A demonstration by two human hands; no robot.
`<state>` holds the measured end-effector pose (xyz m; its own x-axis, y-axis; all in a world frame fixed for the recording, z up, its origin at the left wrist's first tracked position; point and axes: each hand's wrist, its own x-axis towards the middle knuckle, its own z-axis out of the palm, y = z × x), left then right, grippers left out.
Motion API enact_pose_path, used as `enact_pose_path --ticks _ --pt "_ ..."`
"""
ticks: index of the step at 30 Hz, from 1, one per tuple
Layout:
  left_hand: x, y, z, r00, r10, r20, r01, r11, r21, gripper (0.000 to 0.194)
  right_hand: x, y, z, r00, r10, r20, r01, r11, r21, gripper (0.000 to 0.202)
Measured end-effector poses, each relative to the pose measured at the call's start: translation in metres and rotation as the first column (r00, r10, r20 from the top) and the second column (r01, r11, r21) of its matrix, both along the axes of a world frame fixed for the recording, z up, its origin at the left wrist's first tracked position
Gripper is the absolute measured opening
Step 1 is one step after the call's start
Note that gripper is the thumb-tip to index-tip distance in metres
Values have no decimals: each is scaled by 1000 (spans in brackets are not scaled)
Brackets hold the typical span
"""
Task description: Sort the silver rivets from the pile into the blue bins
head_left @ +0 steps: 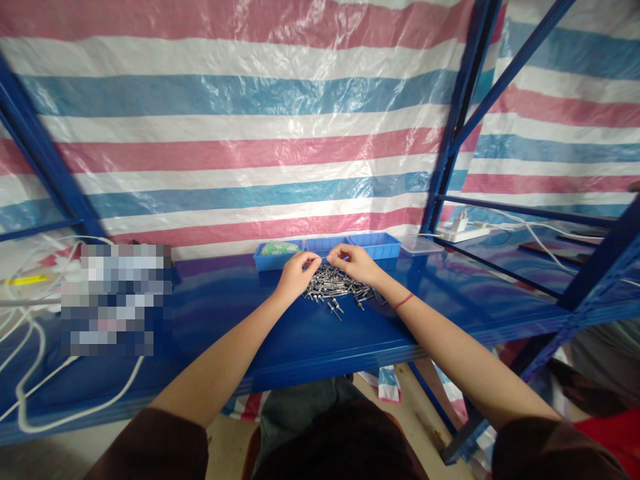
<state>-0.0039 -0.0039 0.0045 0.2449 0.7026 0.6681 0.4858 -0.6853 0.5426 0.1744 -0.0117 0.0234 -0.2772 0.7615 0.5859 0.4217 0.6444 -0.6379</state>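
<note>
- Silvery thin piece (324, 258), probably one rivet, bridges the small gap between the fingertips; too tiny to be sure.
- Left hand (300, 270) is pinched up, thumb against fingers, on one end of it.
- Right hand (353, 262), same deal on the other end, fingers curled and barely apart. Red string (404, 301) around that wrist.
- Step in hand, if I had to call it: handling a single piece with both hands. Any move from here calls for a light, steady pinch, since it'd be easy to drop.
- Loose pile of blind rivets (333, 283) sits right under the hands on the blue tabletop (310, 340), a few strays toward the near edge.
- Blue plastic bins (383, 251) just behind, greenish plastic stuff (279, 248) in the leftmost.
- Farther out: power strip (463, 230) right, white cables (33, 373) left, striped tarp (250, 160) behind.
</note>
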Motion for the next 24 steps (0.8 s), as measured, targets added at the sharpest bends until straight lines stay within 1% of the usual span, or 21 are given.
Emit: enact_pose_path --ticks 2,3,4,5,6,7,8,9,10,11,12,13,14,15,16,18,19,20,21,22,24 --pt "1 2 -2 1000 4 1 -4 1000 -28 19 2 3 1 999 -52 13 52 998 22 32" --pt "1 2 -3 1000 6 3 -6 999 -40 22 5 6 2 994 -108 7 107 993 47 33" --pt "1 2 -4 1000 7 0 -7 999 -48 26 10 10 2 982 -189 -11 190 979 79 33" --pt "2 2 -5 1000 6 -11 -7 999 -51 29 17 15 2 956 -290 -38 292 950 114 33" --pt "2 2 -5 1000 1 -29 -3 999 -49 30 25 20 2 915 -398 -69 404 902 152 33" --pt "2 1 -6 999 -6 -53 3 999 -45 30 34 26 2 858 -505 -93 513 838 183 33" --pt "2 0 -6 997 -14 -80 11 999 -40 29 42 31 1 800 -590 -107 598 771 217 34" --pt "2 -1 -5 994 -23 -108 20 999 -36 27 51 35 0 754 -649 -104 650 714 259 33" --pt "2 -2 -5 991 -31 -134 27 999 -33 26 58 38 -1 722 -686 -90 679 677 284 29" --pt "1 -2 -5 987 -37 -156 32 999 -31 25 62 40 -2 699 -710 -83 698 653 295 25" --pt "1 -3 -4 984 -42 -173 37 999 -30 24 65 41 -2 692 -719 -65 700 646 303 22" --pt "1 -4 -4 982 -45 -184 40 999 -30 24 65 41 -2 699 -715 -36 688 657 308 20" --pt "1 -4 -4 981 -46 -189 41 999 -31 24 62 39 -1 721 -693 11 655 688 312 18" --pt "1 -4 -3 981 -46 -191 41 999 -31 23 58 37 0 759 -645 86 594 741 312 16" --pt "1 -4 -3 981 -46 -190 41 999 -31 23 53 34 2 802 -569 180 508 809 295 16" --pt "1 -4 -3 981 -51 -187 46 998 -34 22 40 27 3 866 -338 368 287 939 187 19" --pt "1 -4 -4 981 -56 -187 51 998 -36 22 34 24 3 877 -207 435 179 978 104 23" --pt "1 -4 -4 980 -62 -187 56 998 -38 22 30 21 1 876 -93 474 94 995 22 27" --pt "1 -4 -4 980 -68 -190 62 997 -37 22 26 19 0 871 -7 492 31 999 -41 31" --pt "1 -3 -4 979 -71 -192 65 997 -35 22 24 18 -3 866 51 498 -13 997 -80 32" --pt "1 -3 -5 978 -73 -197 70 997 -25 21 22 17 -6 860 106 499 -68 993 -95 28"
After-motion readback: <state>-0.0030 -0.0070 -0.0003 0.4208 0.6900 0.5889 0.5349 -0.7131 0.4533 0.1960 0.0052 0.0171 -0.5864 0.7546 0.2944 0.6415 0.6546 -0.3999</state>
